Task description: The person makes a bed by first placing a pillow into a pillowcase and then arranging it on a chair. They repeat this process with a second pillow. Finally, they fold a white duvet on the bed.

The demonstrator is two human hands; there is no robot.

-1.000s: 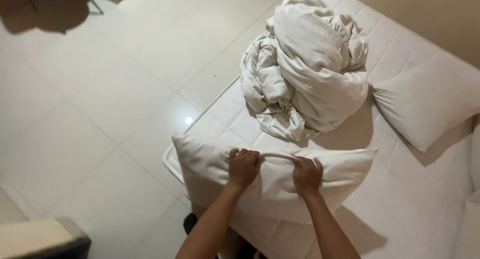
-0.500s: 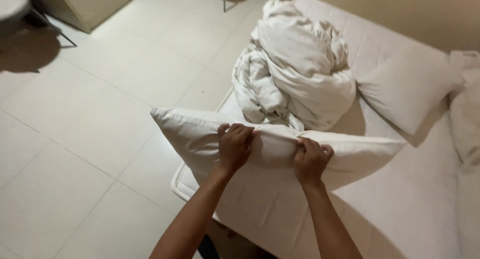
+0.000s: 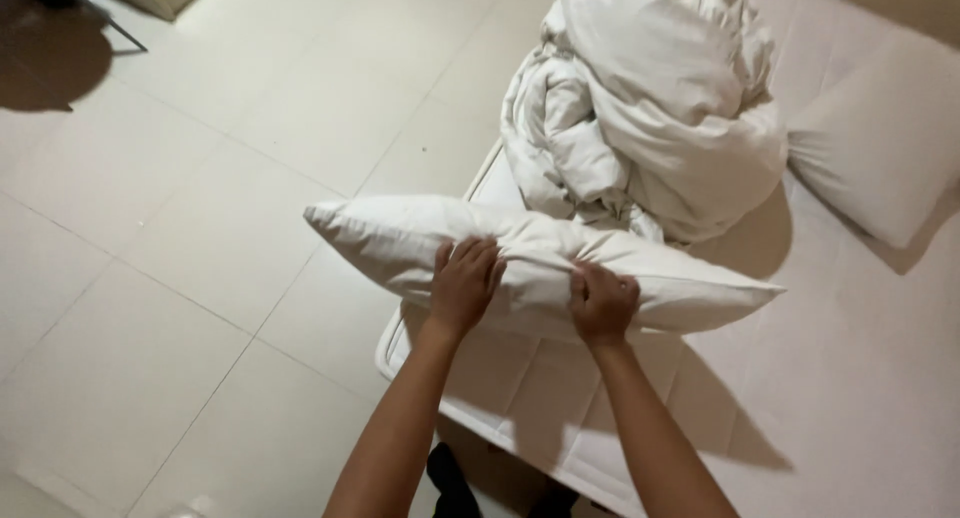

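Observation:
I hold a long white pillow (image 3: 400, 240) up in the air over the near corner of the mattress (image 3: 850, 378). My left hand (image 3: 463, 281) grips its near side left of the middle, fingers pressed into the fabric. My right hand (image 3: 601, 303) pinches the fabric just right of the middle. The pillow lies roughly level, its left end sticking out over the floor and its right end over the mattress.
A crumpled white duvet (image 3: 650, 98) is heaped on the mattress behind the pillow. A second white pillow (image 3: 880, 153) lies at the right edge. Pale floor tiles (image 3: 180, 228) spread to the left, and dark furniture legs (image 3: 100, 28) stand at the top left.
The pillow has risen off the mattress and now hangs higher in both hands. My view has shifted, bringing the duvet closer.

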